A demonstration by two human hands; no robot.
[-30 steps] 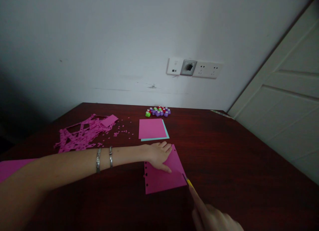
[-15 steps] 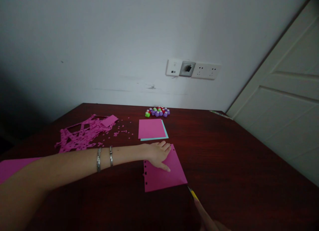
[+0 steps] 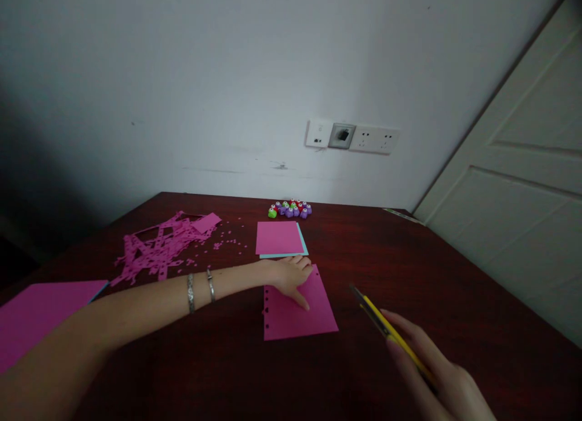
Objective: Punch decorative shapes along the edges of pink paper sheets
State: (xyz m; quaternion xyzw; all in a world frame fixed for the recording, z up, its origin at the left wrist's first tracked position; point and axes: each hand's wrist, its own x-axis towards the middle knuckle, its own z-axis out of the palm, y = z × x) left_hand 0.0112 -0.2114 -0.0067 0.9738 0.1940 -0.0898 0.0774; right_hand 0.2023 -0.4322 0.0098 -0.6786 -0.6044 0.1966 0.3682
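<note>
My left hand (image 3: 291,277) lies flat with its fingers stretched over the upper part of a pink sheet of paper (image 3: 300,321), pressing it to the table. Punched holes run along the sheet's left edge, and another shows near its top right corner. In my right hand (image 3: 436,372) is a yellow utility knife (image 3: 395,336), its blade pointing up and left. The blade tip is in the air to the right of the sheet, apart from it. Just beyond my left hand, a pink square of paper (image 3: 278,237) rests on a light blue one (image 3: 304,242).
A tangled heap of pink paper strips (image 3: 159,248) with small punched bits lies at the left. Several small coloured figures with eyes (image 3: 290,210) sit near the wall. A large pink sheet (image 3: 40,309) is at the left edge; a ruler-like strip (image 3: 404,216) lies far right.
My right hand has come further into view, and the knife has moved up and right, away from the sheet's lower right corner. My left hand stays on the sheet.
</note>
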